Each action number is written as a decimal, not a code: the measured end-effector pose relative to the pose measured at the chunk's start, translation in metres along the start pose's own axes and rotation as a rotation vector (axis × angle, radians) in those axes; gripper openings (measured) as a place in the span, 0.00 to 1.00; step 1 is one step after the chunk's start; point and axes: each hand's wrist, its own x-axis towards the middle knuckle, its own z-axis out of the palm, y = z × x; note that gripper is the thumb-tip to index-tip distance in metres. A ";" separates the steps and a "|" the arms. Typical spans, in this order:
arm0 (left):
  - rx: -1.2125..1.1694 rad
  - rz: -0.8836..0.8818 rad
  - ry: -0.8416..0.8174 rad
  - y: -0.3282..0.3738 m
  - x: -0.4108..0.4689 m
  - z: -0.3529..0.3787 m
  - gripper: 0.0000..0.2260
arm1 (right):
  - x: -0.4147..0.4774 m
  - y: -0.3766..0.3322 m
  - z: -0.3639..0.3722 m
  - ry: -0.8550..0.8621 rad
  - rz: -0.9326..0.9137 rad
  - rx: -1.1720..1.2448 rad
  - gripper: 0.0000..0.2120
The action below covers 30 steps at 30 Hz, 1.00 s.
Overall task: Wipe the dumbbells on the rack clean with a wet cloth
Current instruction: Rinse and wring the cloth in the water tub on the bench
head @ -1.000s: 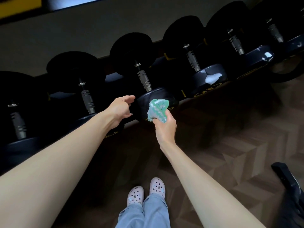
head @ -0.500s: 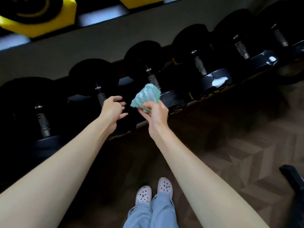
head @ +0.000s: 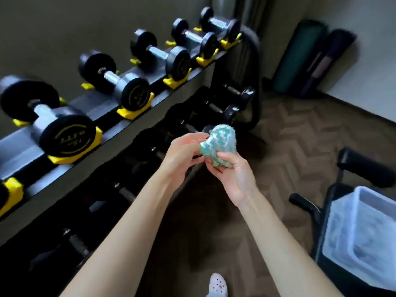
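A white clog stands on the wood floor at the bottom edge. Above it, both bare arms reach forward. The right hand cups a bunched green-and-white cloth, thumb and fingers curled round it, while the left hand pinches its near edge. A clear plastic tub sits at right. Beyond the hands, dark dumbbells line the lower shelf of the rack; upper dumbbells rest in yellow cradles. Rolled mats lean in the far corner.
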 end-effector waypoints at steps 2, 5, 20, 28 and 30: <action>0.008 0.038 -0.106 0.025 0.012 0.044 0.13 | -0.005 -0.044 -0.018 0.090 -0.067 -0.026 0.12; 0.024 0.020 -0.324 0.059 0.031 0.143 0.15 | -0.025 -0.125 -0.072 0.236 -0.214 -0.036 0.11; 0.840 0.084 -0.890 -0.023 0.088 0.529 0.09 | -0.103 -0.237 -0.406 0.997 -0.142 -0.128 0.12; 1.011 0.081 -0.831 -0.164 0.132 0.599 0.17 | -0.076 -0.174 -0.535 1.131 0.054 -0.222 0.32; 1.078 0.089 -0.806 -0.188 0.147 0.603 0.17 | -0.071 -0.160 -0.556 1.176 0.097 -0.290 0.35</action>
